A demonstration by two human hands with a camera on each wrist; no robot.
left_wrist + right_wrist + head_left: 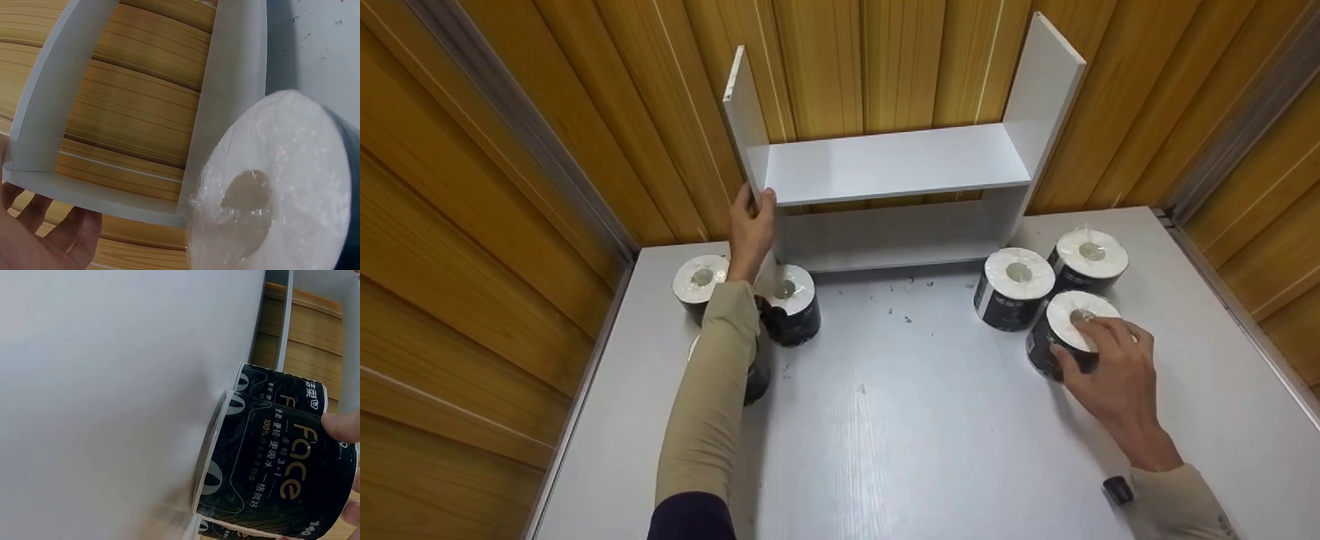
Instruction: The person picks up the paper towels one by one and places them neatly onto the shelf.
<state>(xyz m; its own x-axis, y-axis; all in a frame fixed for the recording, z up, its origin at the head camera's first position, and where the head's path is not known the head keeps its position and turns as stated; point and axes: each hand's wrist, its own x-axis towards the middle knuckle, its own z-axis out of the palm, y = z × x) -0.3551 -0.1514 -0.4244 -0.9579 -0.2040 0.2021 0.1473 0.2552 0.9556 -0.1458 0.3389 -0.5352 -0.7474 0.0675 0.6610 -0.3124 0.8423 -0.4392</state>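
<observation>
My left hand is clamped on the side panel of the upright white shelf; my right hand is clamped on a paper roll standing on the worktop, two more rolls just beside it. Three stand left too; I judge the setting-out well along, only my holds left to release; the black wrapper reads "Face", "3+1", "140", plus Chinese characters
</observation>
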